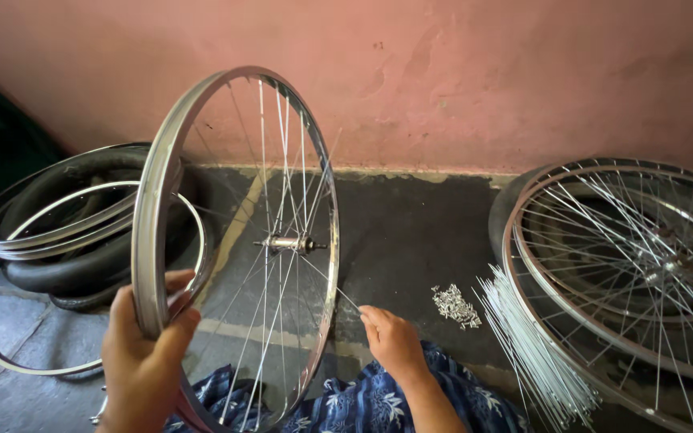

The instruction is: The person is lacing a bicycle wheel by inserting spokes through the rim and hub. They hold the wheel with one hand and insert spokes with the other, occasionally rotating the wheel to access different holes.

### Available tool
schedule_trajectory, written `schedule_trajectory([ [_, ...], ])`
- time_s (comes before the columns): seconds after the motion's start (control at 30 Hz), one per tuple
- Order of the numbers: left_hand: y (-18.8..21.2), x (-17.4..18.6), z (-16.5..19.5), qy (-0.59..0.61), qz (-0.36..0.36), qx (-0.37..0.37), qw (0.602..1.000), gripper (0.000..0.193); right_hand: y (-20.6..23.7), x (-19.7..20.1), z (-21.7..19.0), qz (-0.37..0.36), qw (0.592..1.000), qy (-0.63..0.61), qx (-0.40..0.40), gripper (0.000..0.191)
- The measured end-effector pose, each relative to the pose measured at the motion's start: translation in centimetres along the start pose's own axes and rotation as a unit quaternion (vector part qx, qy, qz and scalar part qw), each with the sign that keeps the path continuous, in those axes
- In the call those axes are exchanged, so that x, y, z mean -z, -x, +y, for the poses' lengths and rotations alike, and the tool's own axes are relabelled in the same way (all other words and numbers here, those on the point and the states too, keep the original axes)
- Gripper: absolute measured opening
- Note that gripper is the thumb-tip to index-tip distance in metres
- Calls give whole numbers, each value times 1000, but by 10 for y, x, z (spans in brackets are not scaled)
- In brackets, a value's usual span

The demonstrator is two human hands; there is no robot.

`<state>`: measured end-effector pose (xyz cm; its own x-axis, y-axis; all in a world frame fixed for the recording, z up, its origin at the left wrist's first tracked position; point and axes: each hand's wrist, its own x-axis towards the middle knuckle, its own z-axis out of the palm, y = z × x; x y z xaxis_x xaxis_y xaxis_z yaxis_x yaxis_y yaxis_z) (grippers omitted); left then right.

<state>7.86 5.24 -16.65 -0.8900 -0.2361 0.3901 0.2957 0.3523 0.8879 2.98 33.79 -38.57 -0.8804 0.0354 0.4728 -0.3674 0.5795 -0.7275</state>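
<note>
A silver bicycle wheel rim [152,208] stands upright in front of me, with thin spokes running to a metal hub [289,243]. My left hand [144,353] grips the rim's near edge at the lower left. My right hand [393,341] pinches the loose end of one spoke [345,298] just right of the rim. The wheel's lower part rests against my blue flowered clothing [362,405].
A pile of small spoke nipples [456,305] and a bundle of loose spokes [535,361] lie on the dark floor. Stacked spoked wheels [627,265] sit at right. Bare rims and black tyres [66,232] lie at left. A pink wall [483,80] stands behind.
</note>
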Motion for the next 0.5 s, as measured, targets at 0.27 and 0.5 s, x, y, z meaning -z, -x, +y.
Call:
schedule_trajectory([
  [0.27,55,-2,-137,-17,55,-164,985,46,0,-8,20,14,999,19,-23,18],
  [0.5,85,-24,-224,68,8,6,998,61,1,-12,27,21,999,28,2,21],
])
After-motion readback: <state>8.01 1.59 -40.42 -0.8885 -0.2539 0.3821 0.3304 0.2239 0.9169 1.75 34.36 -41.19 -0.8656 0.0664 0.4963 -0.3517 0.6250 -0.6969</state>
